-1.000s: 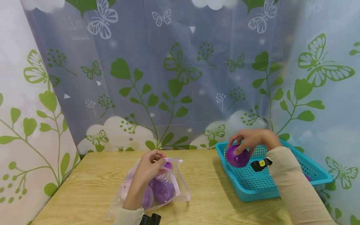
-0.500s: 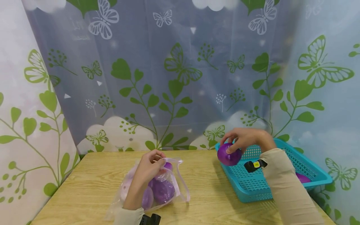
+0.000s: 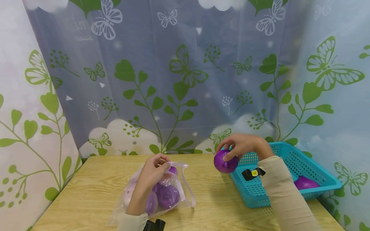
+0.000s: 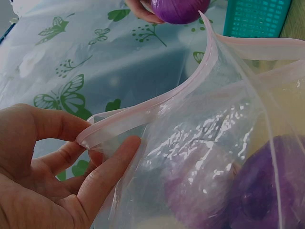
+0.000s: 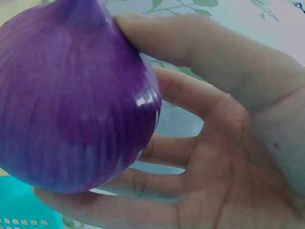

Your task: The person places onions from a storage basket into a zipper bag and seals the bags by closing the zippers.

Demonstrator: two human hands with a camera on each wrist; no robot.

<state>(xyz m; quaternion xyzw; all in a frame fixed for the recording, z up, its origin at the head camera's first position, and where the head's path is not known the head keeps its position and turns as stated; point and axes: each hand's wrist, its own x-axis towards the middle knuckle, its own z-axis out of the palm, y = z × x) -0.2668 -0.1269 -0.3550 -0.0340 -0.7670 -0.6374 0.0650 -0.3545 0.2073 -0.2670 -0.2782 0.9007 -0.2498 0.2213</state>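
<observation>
A second ago the onion (image 3: 224, 164) showed inside the outline of the turquoise basket (image 3: 251, 201); in the head view now we've got it shifted left, poking out past the basket's left rim and only partly overlapping it. The right hand (image 3: 242, 147) and its sleeve (image 3: 286, 189) slid along too, so we can see way more of the second onion (image 3: 306, 183) lying in the basket's right part. Left hand (image 3: 154, 170) looks pretty much frozen, well left of the basket, pinching the edge of the clear bag (image 3: 180, 184) with bagged onions (image 3: 168, 196) in it.

Right hand's fingers are spread and curled around the onion, thumb up by its neck, and from the wrist cam we see a gap to the palm. So the onion's at those fingertips, between the left hand and the basket, much nearer the basket.
</observation>
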